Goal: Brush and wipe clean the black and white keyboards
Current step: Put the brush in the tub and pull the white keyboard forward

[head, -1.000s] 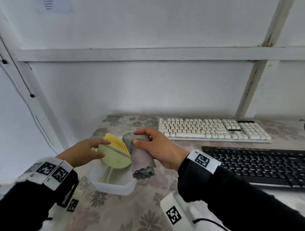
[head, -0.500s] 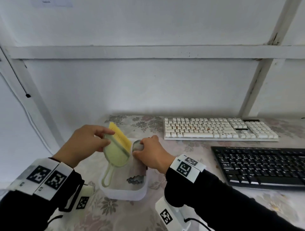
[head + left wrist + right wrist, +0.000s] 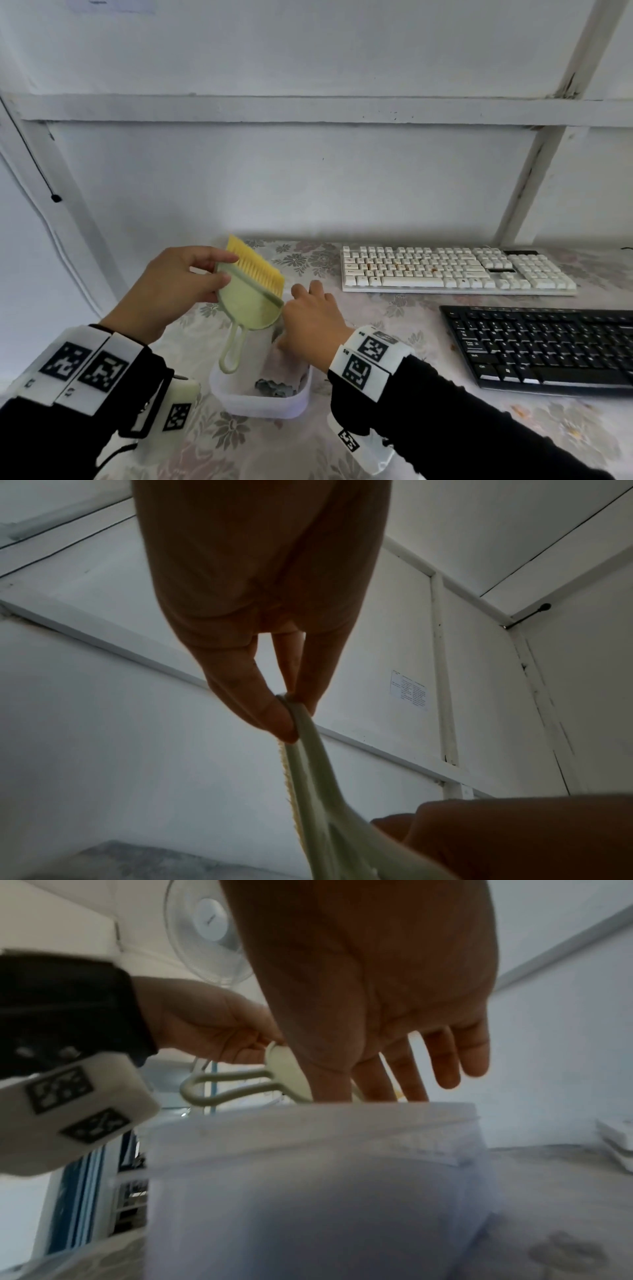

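My left hand (image 3: 205, 274) pinches the pale green brush (image 3: 246, 301) by the edge of its head, yellow bristles (image 3: 255, 265) up and loop handle hanging over the white container (image 3: 239, 401). In the left wrist view the fingertips (image 3: 274, 721) clamp the brush edge (image 3: 308, 750). My right hand (image 3: 310, 308) hovers over the container with straight fingers (image 3: 445, 1064) and holds nothing. The grey cloth (image 3: 275, 387) lies inside the container. The white keyboard (image 3: 455, 270), with orange crumbs, sits at the back right; the black keyboard (image 3: 541, 346) lies in front of it.
A flowered cloth (image 3: 394, 325) covers the table. The wall and a slanted white beam (image 3: 534, 178) stand close behind the keyboards. Crumbs (image 3: 517, 409) lie near the black keyboard's front edge. A fan (image 3: 209, 931) shows in the right wrist view.
My right hand lowered the grey cloth into the container and let it go. My left hand lifted and tilted the brush up over the container.
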A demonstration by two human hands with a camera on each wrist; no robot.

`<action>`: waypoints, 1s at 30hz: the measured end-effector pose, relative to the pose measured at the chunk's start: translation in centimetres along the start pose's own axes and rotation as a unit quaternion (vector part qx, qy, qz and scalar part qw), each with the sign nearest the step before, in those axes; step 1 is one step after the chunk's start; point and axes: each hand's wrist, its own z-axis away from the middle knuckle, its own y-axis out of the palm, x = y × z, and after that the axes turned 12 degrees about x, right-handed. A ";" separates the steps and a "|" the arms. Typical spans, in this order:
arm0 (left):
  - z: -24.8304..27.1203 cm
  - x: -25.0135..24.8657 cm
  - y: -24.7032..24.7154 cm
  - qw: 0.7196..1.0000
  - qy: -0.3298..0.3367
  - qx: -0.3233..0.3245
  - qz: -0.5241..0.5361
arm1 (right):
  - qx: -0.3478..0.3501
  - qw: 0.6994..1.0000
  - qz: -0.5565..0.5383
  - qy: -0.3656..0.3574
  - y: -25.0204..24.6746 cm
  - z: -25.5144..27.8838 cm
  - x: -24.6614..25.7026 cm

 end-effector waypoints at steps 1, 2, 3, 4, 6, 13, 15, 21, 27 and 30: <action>0.0 0.1 0.1 1.000 -0.004 0.008 0.011 | 0.014 1.000 0.000 0.002 -0.1 0.2 -0.5; 0.1 0.3 0.3 1.000 -0.012 0.018 0.021 | 0.024 1.000 -0.012 0.003 -0.2 0.2 -1.0; 0.1 0.5 0.5 0.999 -0.020 0.029 0.031 | 0.031 0.999 -0.030 0.003 -0.3 0.3 -1.5; 0.2 0.7 0.7 0.998 -0.030 0.041 0.040 | 0.032 0.998 -0.049 0.000 -0.3 0.3 -2.0; 0.3 1.2 1.3 0.995 -0.051 0.065 0.050 | 0.025 0.996 -0.081 -0.006 -0.3 0.5 -2.8; 0.3 3.3 2.1 0.990 -0.109 0.077 -0.037 | 0.047 0.987 -0.153 -0.026 0.7 2.3 -3.7; 0.3 3.7 2.1 0.988 -0.111 0.075 -0.081 | 0.052 0.985 -0.160 -0.033 0.9 2.9 -3.8; 0.2 4.5 2.3 0.986 -0.121 0.064 -0.092 | 0.064 0.985 -0.157 -0.041 0.5 5.7 -5.2; -0.1 4.2 2.2 0.976 -0.135 0.069 -0.159 | 0.053 0.985 -0.165 -0.013 0.0 9.4 -9.6; 0.1 2.6 2.8 0.973 -0.100 0.048 -0.205 | 0.039 0.983 -0.181 0.021 -0.2 11.6 -13.1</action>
